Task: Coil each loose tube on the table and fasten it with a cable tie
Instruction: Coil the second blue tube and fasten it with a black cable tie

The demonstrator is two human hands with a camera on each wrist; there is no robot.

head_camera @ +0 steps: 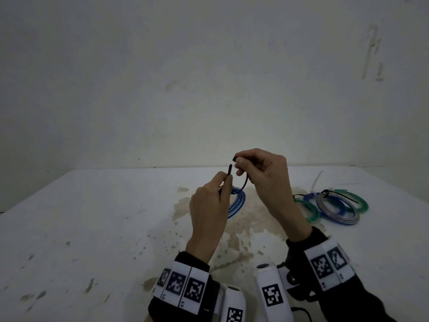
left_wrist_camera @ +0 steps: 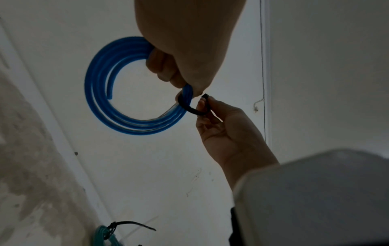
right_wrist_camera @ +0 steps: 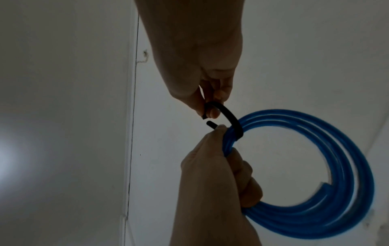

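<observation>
A coiled blue tube (head_camera: 236,202) (left_wrist_camera: 101,86) (right_wrist_camera: 328,183) is held up above the white table (head_camera: 92,217). My left hand (head_camera: 209,205) (left_wrist_camera: 185,50) (right_wrist_camera: 210,183) grips the coil's strands and pinches the pointed end of a black cable tie (head_camera: 244,184) (left_wrist_camera: 194,111) (right_wrist_camera: 229,116). The tie loops round the coil. My right hand (head_camera: 267,177) (left_wrist_camera: 221,126) (right_wrist_camera: 200,66) pinches the tie's head end. The two tie ends stand a small gap apart, not joined.
At the right of the table lie several coiled tubes (head_camera: 334,206), green, blue and grey, with ties on them; one green coil with a black tie (left_wrist_camera: 105,233) shows in the left wrist view. A pale loose tube (head_camera: 316,181) lies behind them. A wall stands close behind the table.
</observation>
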